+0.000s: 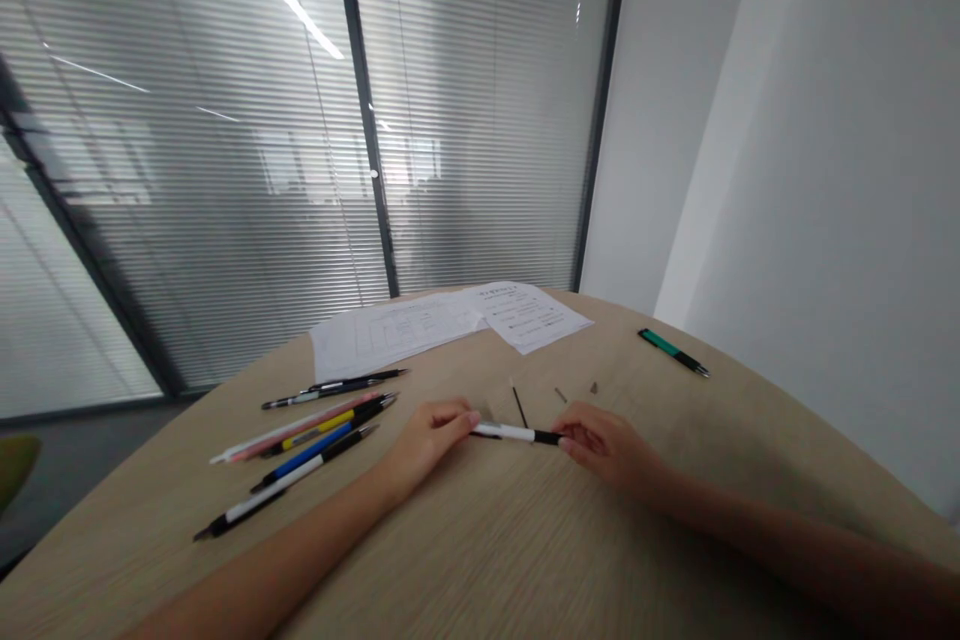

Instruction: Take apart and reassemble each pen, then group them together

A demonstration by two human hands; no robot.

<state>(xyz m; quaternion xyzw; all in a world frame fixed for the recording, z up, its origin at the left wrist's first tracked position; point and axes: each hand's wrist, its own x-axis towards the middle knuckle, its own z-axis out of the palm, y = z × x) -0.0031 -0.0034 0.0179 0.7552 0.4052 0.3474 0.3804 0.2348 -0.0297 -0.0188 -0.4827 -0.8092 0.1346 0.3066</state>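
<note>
A white pen (pixel 511 432) with a black grip lies level between my two hands, low over the table. My left hand (pixel 433 435) pinches its left end between thumb and fingers. At the other end, my right hand (pixel 600 442) has its fingertips closed round the black grip, and the pen's tip is hidden there. Just behind the pen lies a thin dark refill (pixel 519 404). A small spring (pixel 560 395) and a small cone-shaped pen tip (pixel 594 387) rest on the table beyond my right hand.
Several pens lie at the left, among them a white and black pen (pixel 281 486), a blue pen (pixel 315 453) and a yellow pen (pixel 322 427). A green pen (pixel 673 352) lies at the far right. Printed sheets (pixel 397 332) cover the table's back edge, before a glass partition with blinds.
</note>
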